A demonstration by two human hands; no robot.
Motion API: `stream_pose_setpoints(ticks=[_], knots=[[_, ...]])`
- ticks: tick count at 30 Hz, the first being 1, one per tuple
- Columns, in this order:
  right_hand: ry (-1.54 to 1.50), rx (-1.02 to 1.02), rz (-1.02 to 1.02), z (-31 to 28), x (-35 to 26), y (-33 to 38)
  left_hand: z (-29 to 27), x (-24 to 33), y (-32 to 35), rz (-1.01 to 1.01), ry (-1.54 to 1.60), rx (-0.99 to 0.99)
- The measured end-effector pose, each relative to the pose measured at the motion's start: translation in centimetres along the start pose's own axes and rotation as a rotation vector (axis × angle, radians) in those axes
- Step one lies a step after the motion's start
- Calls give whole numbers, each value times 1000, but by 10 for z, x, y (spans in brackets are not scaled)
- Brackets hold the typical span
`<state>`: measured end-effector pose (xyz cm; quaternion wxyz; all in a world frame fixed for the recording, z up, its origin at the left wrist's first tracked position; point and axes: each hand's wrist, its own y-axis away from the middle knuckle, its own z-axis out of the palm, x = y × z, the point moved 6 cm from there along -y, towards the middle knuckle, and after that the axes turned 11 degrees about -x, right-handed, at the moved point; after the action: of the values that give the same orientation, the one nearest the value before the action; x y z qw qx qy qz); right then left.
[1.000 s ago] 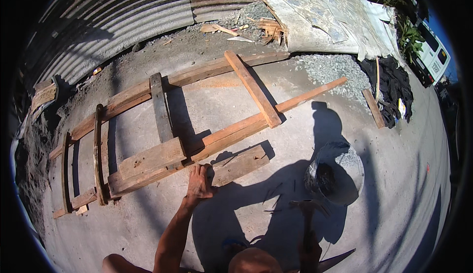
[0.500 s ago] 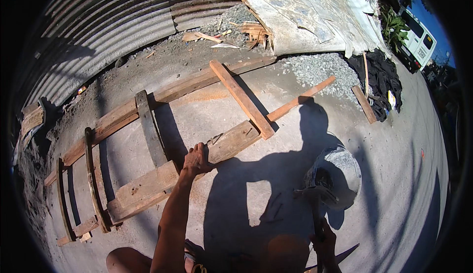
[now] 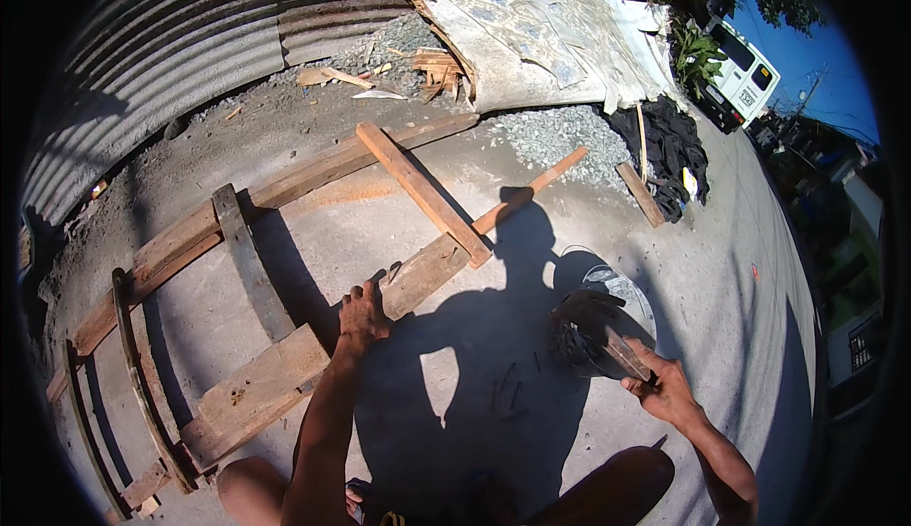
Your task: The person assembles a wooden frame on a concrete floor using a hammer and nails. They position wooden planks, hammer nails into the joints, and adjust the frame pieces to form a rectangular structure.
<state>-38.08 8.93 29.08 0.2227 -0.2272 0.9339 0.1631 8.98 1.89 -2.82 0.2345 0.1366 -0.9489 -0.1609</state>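
My left hand (image 3: pixel 363 315) is closed over a weathered wooden plank (image 3: pixel 418 281) in the middle of a ladder-like timber frame. Just past its fingers, a nail (image 3: pixel 392 271) sticks up from the plank. To the right, my right hand (image 3: pixel 661 385) grips a hammer (image 3: pixel 624 350) by its wooden handle. The hammer is raised, its head pointing away from me and partly blurred, in front of a pale bucket (image 3: pixel 634 300). A reddish crosspiece (image 3: pixel 422 194) lies across the plank's far end.
A long beam (image 3: pixel 327 163) and dark slats (image 3: pixel 251 260) make up the frame. Gravel (image 3: pixel 555 139) lies beside a white sheet-covered board (image 3: pixel 541 37). Corrugated metal fencing (image 3: pixel 190 46) stands at the back left. A white van (image 3: pixel 740 78) is at far right.
My right hand has come up from the lower edge, lifting the hammer in front of the bucket. My left hand stays on the plank. The whole view has shifted left.
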Motion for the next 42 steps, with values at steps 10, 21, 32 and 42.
stream_pose_setpoints(ticks=[10, 21, 32, 42], knots=[[-971, -286, 410, 243, 20, -65, 1, 9, -6, -2, -117, 29], [-1270, -363, 437, 349, 68, -69, -6, 18, -6, -68, -253, -41], [-590, 36, 302, 390, 54, -74, -38, -4, 62, 40, 661, 710], [-681, 72, 726, 381, 33, -86, 23, -31, 34, -33, 789, 681]])
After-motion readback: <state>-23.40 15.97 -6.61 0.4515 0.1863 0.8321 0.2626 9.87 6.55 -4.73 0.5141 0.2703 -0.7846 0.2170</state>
